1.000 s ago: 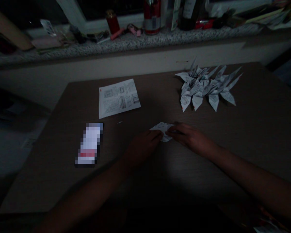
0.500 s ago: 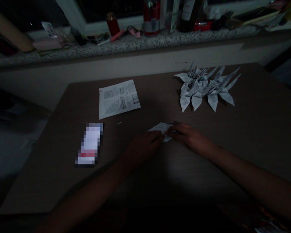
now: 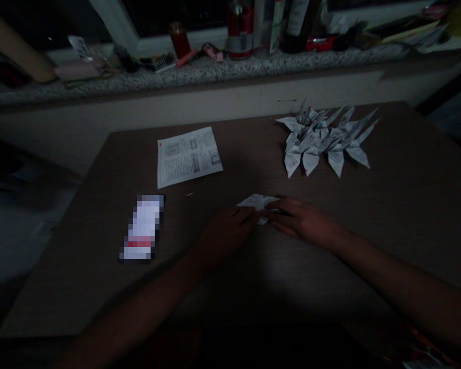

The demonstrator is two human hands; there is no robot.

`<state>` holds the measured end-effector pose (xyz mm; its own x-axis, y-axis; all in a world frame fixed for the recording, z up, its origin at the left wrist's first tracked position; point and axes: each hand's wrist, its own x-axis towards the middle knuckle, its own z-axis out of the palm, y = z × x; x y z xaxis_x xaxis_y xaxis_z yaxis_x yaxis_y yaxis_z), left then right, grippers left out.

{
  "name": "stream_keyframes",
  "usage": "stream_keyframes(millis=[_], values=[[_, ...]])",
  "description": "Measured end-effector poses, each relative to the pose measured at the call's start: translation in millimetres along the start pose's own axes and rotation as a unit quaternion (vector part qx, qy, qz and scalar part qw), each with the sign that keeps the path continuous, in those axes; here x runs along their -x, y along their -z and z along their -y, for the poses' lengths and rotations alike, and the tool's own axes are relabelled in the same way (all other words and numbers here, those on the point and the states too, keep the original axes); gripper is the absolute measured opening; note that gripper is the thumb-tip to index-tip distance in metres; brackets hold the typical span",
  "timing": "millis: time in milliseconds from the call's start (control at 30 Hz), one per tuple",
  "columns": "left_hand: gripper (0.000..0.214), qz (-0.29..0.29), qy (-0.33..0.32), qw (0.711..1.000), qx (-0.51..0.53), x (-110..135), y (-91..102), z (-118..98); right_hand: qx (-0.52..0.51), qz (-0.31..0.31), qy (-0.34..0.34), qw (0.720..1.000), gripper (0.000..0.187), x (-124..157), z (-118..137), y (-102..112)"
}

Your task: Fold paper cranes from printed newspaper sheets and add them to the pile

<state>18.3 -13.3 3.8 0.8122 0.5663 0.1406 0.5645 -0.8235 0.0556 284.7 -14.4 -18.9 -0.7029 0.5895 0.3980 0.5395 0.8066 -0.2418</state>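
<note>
A small folded piece of printed paper (image 3: pixel 256 200) lies on the dark wooden table (image 3: pixel 322 287), partly covered by my fingers. My left hand (image 3: pixel 228 229) presses on its near left side, fingers together. From the right, my right hand (image 3: pixel 300 218) bears on the paper with its fingertips close to those of the left. Both hands hold the paper down against the tabletop. Behind and to the right stands a cluster of several folded paper cranes (image 3: pixel 322 141), made from similar printed sheets.
A flat printed sheet (image 3: pixel 188 159) lies at the back left. In front of it is a phone (image 3: pixel 144 225) with a lit, blurred screen. A tiny paper scrap (image 3: pixel 189 194) lies between. Along the back runs a granite sill (image 3: pixel 200 69) with bottles, a red can (image 3: pixel 240 31) and small items.
My right hand has shifted slightly, its fingers reaching a little more over the paper's right side. The left hand and the paper look almost unchanged.
</note>
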Motion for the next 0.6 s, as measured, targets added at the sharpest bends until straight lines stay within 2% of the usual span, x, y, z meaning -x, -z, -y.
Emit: stream_keyframes(millis=[167, 333, 467, 600], values=[[0.035, -0.01, -0.004, 1.0, 0.003, 2, -4.8, 2, 0.024, 0.034, -0.007, 0.999, 0.039, 3, 6, 6], [0.037, -0.018, 0.011, 1.0, 0.016, 10, 2.3, 14, 0.023, 0.036, -0.022, 0.999, 0.037, 3, 8, 6], [0.041, 0.005, 0.018, 1.0, 0.018, 20, 9.5, 25, 0.012, 0.031, -0.03, 0.999, 0.038, 4, 8, 5], [0.043, 0.021, 0.028, 0.999, 0.03, 23, 11.1, 28, 0.002, 0.031, -0.034, 0.999, 0.039, 9, 4, 5]])
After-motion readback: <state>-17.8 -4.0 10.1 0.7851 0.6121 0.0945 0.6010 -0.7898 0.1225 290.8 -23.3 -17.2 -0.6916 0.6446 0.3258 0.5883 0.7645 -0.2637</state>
